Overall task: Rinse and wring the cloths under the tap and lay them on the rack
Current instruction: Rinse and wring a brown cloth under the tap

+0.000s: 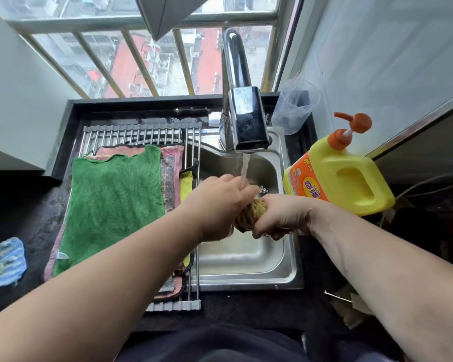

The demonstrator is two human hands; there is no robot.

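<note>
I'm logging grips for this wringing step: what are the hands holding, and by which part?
Both hands grip one twisted yellow-brown cloth: the left hand holds its left end, the right hand its right end; the middle shows between them.

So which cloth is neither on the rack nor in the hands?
The blue striped cloth, crumpled on the counter at far left. The green cloth lies on the rack; the mustard cloth is twisted between left hand and right hand.
</note>
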